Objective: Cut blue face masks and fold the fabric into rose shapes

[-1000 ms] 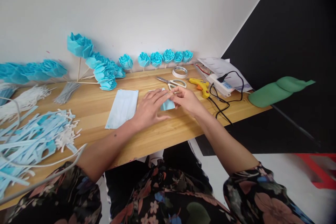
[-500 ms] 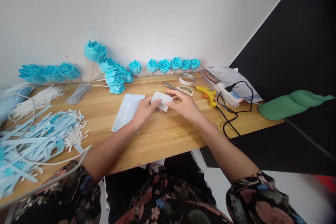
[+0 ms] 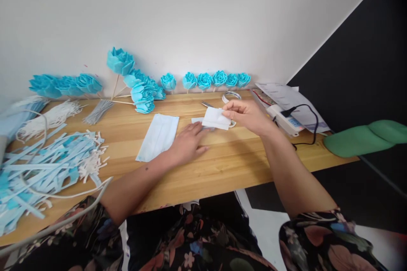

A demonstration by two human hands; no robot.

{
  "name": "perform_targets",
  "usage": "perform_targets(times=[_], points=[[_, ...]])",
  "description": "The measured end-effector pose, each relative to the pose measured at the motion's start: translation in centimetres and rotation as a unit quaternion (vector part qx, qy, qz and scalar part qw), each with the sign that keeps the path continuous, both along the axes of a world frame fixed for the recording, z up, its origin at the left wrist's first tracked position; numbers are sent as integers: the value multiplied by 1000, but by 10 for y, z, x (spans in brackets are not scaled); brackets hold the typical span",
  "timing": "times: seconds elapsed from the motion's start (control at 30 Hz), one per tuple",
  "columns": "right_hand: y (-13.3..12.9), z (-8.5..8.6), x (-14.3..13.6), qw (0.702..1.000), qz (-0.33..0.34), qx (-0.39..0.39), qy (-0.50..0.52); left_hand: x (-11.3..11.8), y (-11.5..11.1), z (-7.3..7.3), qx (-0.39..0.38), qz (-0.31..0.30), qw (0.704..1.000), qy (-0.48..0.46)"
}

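Observation:
Between the thumb and fingers of my right hand is a white square of fabric, lifted off the table. My left hand rests palm down on the wood, fingers stretched out. Its fingertips touch or lie beside a second pale piece, partly covered by the white square. Left of that hand a flat, light-blue pleated face mask lies beside my wrist. Scissors show only in part behind the square. My right hand and arm hide the yellow glue gun.
Blue fabric flowers on sticks line the wall. Cut strips, white cords and grey wires lie left. A tape roll, power strip, papers and green bottle stand right. A white cable crosses lower left.
My left hand has let go of the white square and come down flat on the table. The right hand now holds the square alone, further right. A second pale piece shows beneath it.

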State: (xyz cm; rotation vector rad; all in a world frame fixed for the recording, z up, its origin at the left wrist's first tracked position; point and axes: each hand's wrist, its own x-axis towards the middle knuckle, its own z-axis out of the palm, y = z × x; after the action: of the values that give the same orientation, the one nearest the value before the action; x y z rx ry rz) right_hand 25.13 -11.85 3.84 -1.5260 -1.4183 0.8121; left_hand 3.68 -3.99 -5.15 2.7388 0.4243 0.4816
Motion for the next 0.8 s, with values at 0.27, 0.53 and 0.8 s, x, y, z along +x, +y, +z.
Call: perform_targets(times=[0.27,0.53,0.8], points=[[32,-23,-8,991,78,-98,-45,0,-3,4,71,-19,996,48],[51,-62,-15,961,-24,-32,-273,0,-8,8,98,-14,992,72],[49,-69,-14,955,-30,-1,-296,2,-13,13,132,-18,988,74]])
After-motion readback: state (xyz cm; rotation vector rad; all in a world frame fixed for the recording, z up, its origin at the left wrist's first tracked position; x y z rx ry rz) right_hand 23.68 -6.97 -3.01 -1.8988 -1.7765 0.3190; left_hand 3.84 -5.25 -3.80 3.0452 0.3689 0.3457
